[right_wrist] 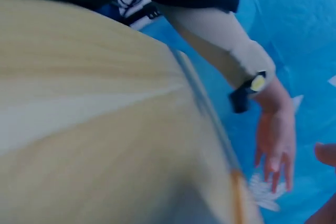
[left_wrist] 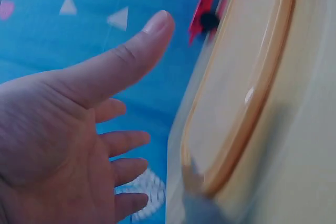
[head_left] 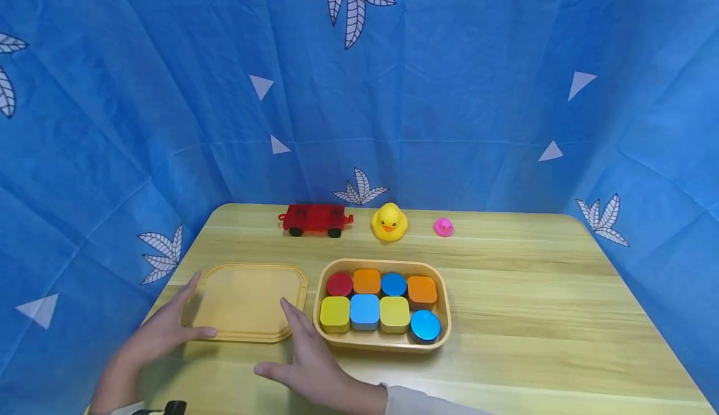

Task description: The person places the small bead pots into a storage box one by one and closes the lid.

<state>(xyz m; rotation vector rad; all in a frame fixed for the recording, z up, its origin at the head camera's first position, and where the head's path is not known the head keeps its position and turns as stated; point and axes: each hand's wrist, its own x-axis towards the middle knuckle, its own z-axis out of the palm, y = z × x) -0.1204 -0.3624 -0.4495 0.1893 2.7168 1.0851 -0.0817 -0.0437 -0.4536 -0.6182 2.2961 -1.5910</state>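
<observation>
A flat tan lid (head_left: pixel 247 299) with a ridged rim lies on the left of the wooden table. My left hand (head_left: pixel 163 327) hovers by the lid's left side, thumb and fingers spread, holding nothing. In the left wrist view its palm and thumb (left_wrist: pixel 118 66) stand apart from the lid (left_wrist: pixel 236 72). My right hand (head_left: pixel 314 362) is near the lid's front right corner, fingers extended and thumb apart, with nothing in its grasp. Just right of it stands a tan box (head_left: pixel 387 344) holding several red, orange, blue and yellow round and square pieces. The right wrist view shows little of the right hand.
Along the back edge stand a red toy wagon (head_left: pixel 316 219), a yellow rubber duck (head_left: pixel 389 223) and a small pink duck (head_left: pixel 443 227). A blue patterned cloth (head_left: pixel 449 90) hangs behind and beside the wooden table (head_left: pixel 533 315).
</observation>
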